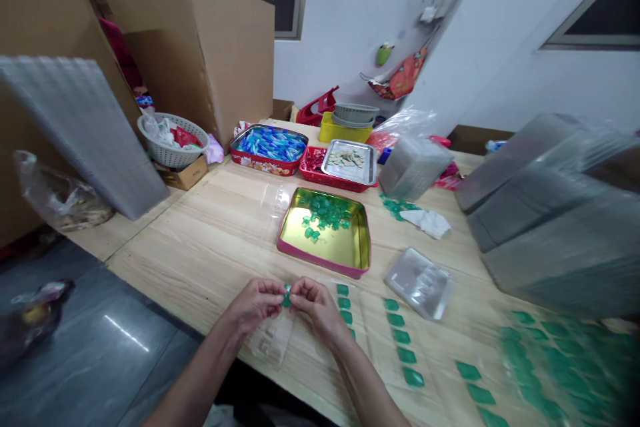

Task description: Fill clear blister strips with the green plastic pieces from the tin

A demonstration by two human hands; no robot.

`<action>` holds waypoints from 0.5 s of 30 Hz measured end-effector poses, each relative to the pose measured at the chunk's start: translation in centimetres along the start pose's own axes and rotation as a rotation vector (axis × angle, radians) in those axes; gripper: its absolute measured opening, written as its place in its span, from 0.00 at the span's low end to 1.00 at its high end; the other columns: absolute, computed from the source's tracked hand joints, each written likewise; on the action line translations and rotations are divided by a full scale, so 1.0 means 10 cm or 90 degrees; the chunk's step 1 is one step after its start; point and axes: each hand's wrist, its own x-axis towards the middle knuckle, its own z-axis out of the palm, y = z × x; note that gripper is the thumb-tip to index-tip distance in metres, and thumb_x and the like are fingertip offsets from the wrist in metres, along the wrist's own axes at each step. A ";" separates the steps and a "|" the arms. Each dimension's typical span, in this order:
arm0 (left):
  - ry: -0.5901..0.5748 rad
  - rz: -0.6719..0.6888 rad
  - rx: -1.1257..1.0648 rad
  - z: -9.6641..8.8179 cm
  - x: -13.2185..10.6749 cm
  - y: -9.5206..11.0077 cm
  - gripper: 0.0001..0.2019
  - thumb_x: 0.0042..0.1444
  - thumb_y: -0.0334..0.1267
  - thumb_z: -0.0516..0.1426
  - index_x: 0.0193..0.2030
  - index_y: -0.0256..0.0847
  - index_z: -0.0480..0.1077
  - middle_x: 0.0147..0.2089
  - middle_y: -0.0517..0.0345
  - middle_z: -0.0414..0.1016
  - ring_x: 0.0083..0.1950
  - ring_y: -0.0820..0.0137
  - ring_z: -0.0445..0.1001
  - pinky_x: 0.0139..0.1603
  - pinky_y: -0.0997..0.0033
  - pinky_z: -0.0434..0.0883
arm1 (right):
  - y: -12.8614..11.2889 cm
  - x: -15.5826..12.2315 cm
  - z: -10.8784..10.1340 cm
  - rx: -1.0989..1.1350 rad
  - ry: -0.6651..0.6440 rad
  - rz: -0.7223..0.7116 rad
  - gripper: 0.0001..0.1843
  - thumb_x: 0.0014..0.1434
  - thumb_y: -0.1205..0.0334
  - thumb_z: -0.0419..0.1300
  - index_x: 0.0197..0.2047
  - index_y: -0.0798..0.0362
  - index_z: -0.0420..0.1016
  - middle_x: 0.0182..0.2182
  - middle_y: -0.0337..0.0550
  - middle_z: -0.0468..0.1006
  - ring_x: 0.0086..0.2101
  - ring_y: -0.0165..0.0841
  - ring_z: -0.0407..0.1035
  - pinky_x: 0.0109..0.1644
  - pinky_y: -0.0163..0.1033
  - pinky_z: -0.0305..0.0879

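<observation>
My left hand (254, 305) and my right hand (315, 307) meet above the wooden table, their fingertips pinching a small green translucent piece (286, 297) between them. Just below my hands lies a clear plastic blister tray (273, 340), partly hidden by them. Beyond my fingers stands a gold-lined tin tray with a pink rim (320, 264), holding a loose heap of similar green pieces (325, 211). To the right of my right hand, more green pieces (401, 336) sit in rows in clear blister trays (373, 340).
A tall blurred stack of clear trays (550, 213) stands at the right, and a single tray (419, 283) lies near it. Along the back are a red tin of blue pieces (269, 149), a metal tray (349, 162), and a white basket (173, 140). Cardboard boxes rise at the left.
</observation>
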 end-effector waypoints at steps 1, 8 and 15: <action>0.000 -0.007 0.007 -0.01 0.01 0.01 0.13 0.32 0.37 0.66 0.25 0.33 0.72 0.20 0.62 0.68 0.19 0.79 0.63 0.22 0.77 0.56 | -0.01 0.00 0.00 -0.013 -0.003 -0.002 0.13 0.40 0.59 0.69 0.24 0.55 0.69 0.20 0.33 0.69 0.21 0.25 0.63 0.27 0.32 0.62; 0.052 0.050 0.115 -0.04 0.10 -0.02 0.12 0.35 0.41 0.63 0.22 0.36 0.65 0.18 0.66 0.63 0.19 0.80 0.60 0.22 0.77 0.55 | 0.04 0.04 -0.04 -0.164 0.007 -0.020 0.07 0.45 0.62 0.62 0.27 0.54 0.66 0.19 0.33 0.68 0.20 0.27 0.63 0.26 0.32 0.59; 0.145 0.110 0.383 -0.10 0.21 -0.23 0.04 0.41 0.33 0.55 0.21 0.39 0.62 0.17 0.68 0.60 0.19 0.77 0.59 0.22 0.76 0.55 | 0.19 0.01 0.01 -0.624 0.090 -0.141 0.07 0.45 0.74 0.52 0.24 0.53 0.66 0.19 0.36 0.69 0.23 0.29 0.63 0.27 0.31 0.54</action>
